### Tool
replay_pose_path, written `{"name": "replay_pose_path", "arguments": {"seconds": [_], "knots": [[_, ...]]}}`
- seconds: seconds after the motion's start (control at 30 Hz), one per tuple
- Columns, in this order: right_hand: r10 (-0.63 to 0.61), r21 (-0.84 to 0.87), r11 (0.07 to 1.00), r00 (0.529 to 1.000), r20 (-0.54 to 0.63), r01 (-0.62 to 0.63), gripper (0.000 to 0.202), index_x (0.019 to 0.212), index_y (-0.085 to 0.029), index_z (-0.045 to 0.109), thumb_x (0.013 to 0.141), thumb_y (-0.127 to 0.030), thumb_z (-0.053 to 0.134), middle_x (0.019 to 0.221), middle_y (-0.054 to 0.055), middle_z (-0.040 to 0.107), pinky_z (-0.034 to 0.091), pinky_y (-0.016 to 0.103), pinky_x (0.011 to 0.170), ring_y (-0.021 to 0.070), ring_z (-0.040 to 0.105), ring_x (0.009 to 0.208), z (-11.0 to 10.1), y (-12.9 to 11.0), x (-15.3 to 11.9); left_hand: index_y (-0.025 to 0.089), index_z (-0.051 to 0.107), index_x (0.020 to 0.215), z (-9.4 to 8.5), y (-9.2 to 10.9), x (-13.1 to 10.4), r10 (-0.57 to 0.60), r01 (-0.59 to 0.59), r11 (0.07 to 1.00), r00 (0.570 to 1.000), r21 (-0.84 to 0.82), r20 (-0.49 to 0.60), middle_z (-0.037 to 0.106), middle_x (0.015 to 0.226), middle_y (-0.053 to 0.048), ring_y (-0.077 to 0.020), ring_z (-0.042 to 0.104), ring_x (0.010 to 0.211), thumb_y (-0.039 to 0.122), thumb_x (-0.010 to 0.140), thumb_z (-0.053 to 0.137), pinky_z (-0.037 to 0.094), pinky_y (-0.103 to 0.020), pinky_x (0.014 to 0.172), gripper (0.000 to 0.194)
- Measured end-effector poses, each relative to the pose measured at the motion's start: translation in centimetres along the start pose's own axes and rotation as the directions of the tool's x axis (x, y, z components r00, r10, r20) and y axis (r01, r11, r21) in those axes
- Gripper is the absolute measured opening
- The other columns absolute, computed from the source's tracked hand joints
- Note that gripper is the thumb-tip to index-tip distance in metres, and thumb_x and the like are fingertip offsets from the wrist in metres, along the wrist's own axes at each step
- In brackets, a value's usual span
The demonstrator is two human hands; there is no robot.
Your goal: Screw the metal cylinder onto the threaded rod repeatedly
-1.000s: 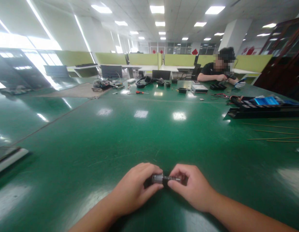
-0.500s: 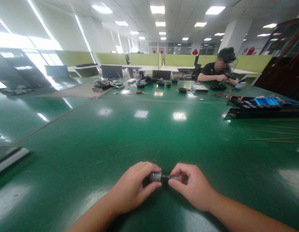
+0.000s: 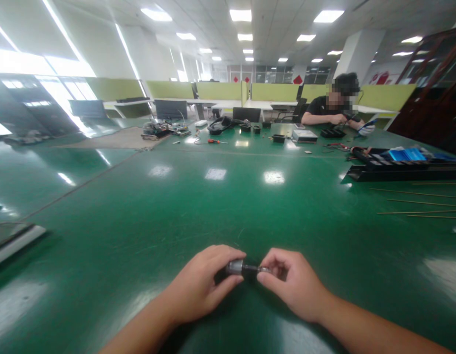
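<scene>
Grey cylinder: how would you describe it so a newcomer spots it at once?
Start with the green table; low in the picture is the left hand. It grips the grey cylinder, thicker and paler than the dark rod between it and the right hand.

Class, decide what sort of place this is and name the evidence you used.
Probably an office used as an electronics workshop: green partitions divide the white desks behind, while a screwdriver and a pile of electronic parts lie on the big green table.
</scene>
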State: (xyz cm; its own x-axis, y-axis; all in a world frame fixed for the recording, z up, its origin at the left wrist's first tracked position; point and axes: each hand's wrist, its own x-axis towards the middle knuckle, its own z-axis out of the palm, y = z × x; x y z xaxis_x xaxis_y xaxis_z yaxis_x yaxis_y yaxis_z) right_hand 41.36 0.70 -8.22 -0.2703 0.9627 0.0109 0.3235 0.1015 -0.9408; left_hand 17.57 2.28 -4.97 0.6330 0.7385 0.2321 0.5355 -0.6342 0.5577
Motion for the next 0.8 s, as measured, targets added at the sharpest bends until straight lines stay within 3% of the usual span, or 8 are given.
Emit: {"name": "replay_pose_path", "arguments": {"seconds": [0.8], "knots": [[0.014, 0.048, 0.999, 1.000, -0.008, -0.014, 0.011, 0.078, -0.016, 0.065, 0.080, -0.027, 0.069, 0.063, -0.002, 0.058, 0.037, 0.023, 0.056, 0.0118, 0.050, 0.057, 0.17, 0.44, 0.02, 0.025, 0.058, 0.123, -0.57, -0.65, -0.23, 0.060, -0.059, 0.998, 0.997, 0.020, -0.056, 0.068, 0.113, -0.004, -0.0186, 0.064, 0.102, 0.021, 0.091, 0.059, 0.052, -0.034, 0.093, 0.032]]}}
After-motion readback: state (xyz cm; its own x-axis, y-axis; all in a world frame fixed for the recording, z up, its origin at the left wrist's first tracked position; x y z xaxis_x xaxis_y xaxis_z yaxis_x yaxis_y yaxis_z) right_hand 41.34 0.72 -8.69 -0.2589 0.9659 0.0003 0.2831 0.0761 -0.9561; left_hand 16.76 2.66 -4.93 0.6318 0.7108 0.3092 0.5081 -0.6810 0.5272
